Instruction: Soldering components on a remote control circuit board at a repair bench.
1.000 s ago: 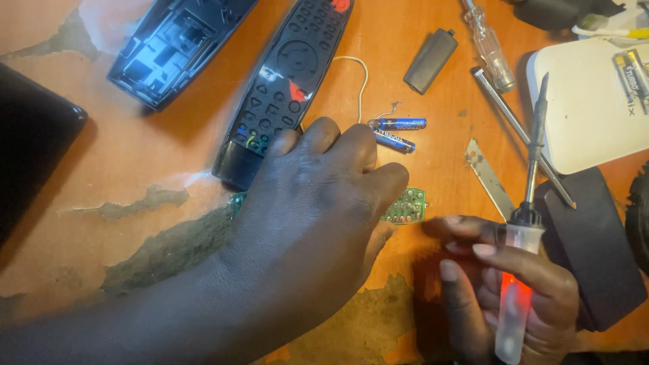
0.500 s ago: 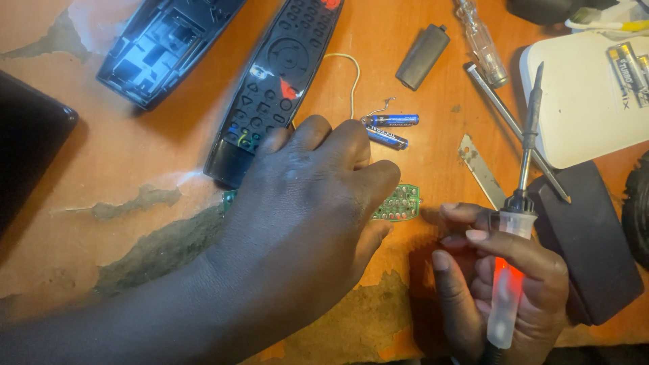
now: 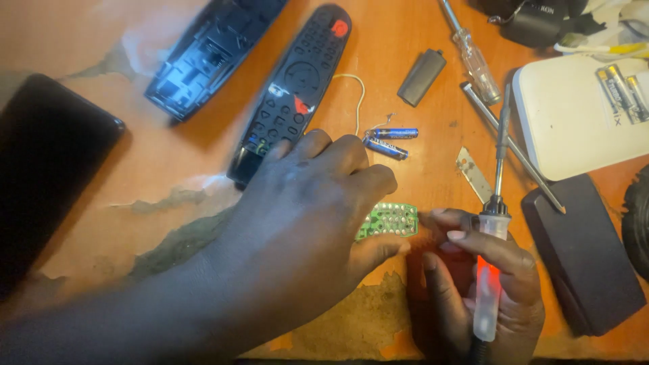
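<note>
- The orange bench [image 3: 433, 40] is carrying everything here; its top layer is peeling near the lower edge and showing greenish patches.
- A flat black slab [image 3: 47, 176] is lying at the far left, partly going out of the picture.
- A white box [image 3: 574, 128] is sitting at the upper right, and some batteries [image 3: 618, 84] with dark and gold labels are resting on its top.
- A dark rectangular case [image 3: 585, 257] is lying just below the white box, at the right edge.
- The left hand [image 3: 304, 223] is pressing down over a small green circuit board [image 3: 391, 220]; the fingers are curled on it, so this grip is closing on the board, which is lying on the bench between the two hands.
- The right hand [image 3: 483, 284] is wrapping its grip around a screwdriver [image 3: 492, 270] with a clear handle that is glowing red inside; the metal shaft is pointing up, away from the person.
- A black remote control [image 3: 294, 88] with a red button at its top is lying diagonally above the left hand.
- A black back cover [image 3: 209, 54] is lying open beside the remote, to its left.
- A second clear-handled screwdriver [image 3: 473, 57] is lying near the top.
- A small grey lid [image 3: 421, 78] is resting near it.
- Two blue batteries [image 3: 391, 138] with a thin wire are lying just above the left hand's fingers.
</note>
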